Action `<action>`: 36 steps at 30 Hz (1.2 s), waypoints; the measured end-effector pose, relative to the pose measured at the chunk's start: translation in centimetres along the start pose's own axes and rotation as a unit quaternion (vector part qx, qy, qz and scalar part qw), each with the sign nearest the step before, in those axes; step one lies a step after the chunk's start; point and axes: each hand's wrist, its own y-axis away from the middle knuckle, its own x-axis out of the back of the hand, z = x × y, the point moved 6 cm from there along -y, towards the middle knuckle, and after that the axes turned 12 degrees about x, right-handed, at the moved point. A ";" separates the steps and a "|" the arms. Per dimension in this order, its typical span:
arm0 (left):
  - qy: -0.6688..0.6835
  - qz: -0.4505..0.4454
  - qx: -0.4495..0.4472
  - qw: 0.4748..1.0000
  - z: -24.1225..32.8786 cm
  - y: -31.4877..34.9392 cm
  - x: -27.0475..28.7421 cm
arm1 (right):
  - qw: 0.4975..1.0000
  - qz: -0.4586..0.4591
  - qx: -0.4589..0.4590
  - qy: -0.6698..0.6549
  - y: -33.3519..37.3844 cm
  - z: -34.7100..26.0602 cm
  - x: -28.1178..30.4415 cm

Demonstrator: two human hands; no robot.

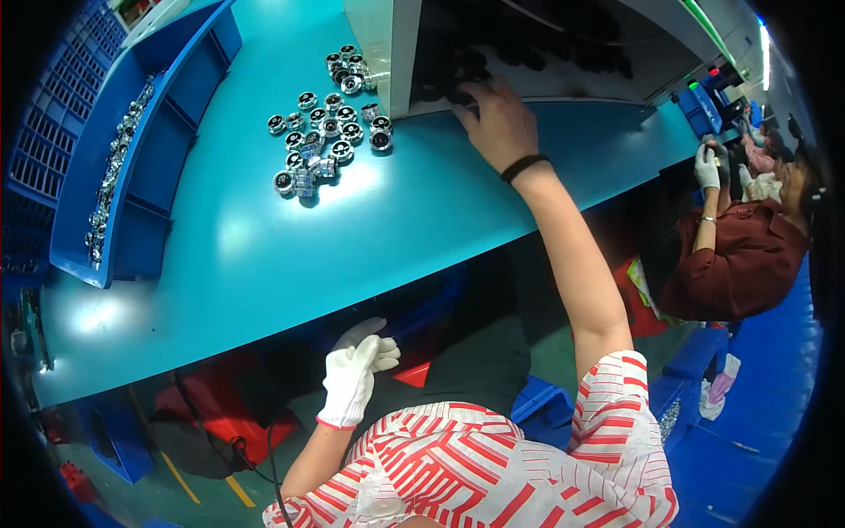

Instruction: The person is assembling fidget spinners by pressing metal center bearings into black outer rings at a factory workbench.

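Note:
My bare right hand (pixel 500 123), a dark band at the wrist, reaches into the front of a pale-walled box (pixel 377 35) on the table. Its thumb and index finger are apart at a heap of black pieces (pixel 519 44), whose kind I cannot make out; the fingertips blend into the dark. In front of my body, below the table edge, my left hand (pixel 350 383) wears a white knitted glove. Its fingers are curled together against a greyish shape that is too dim to name. Several shiny metal round fittings (pixel 330 128) with dark centres lie loosely grouped left of the box.
A long blue bin (pixel 145 198) with shiny metal parts stands on the left of the green tabletop (pixel 255 273). Blue crates (pixel 53 132) are stacked beyond it. At the right sits a co-worker in a dark red top (pixel 744 264). A blue container (pixel 541 405) is below the table.

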 end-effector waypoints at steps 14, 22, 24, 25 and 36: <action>-0.034 -0.009 -0.013 0.999 0.8 1.8 -0.8 | 0.423 -0.126 -0.262 -0.858 20.1 -12.6 -0.6; -0.074 0.009 -0.059 0.996 1.6 4.0 -0.7 | 0.341 -0.208 -0.311 -0.863 25.9 -16.3 -4.9; -0.088 0.015 -0.079 0.993 1.6 4.7 -0.3 | 0.341 -0.219 -0.306 -0.861 26.1 -16.8 -5.0; -0.105 0.016 -0.098 0.989 1.7 5.1 -0.2 | 0.346 -0.225 -0.301 -0.859 26.2 -17.0 -5.1; 0.080 -0.073 -0.015 0.994 0.1 4.3 1.1 | 0.889 -0.138 0.043 -0.434 22.4 -18.3 -2.3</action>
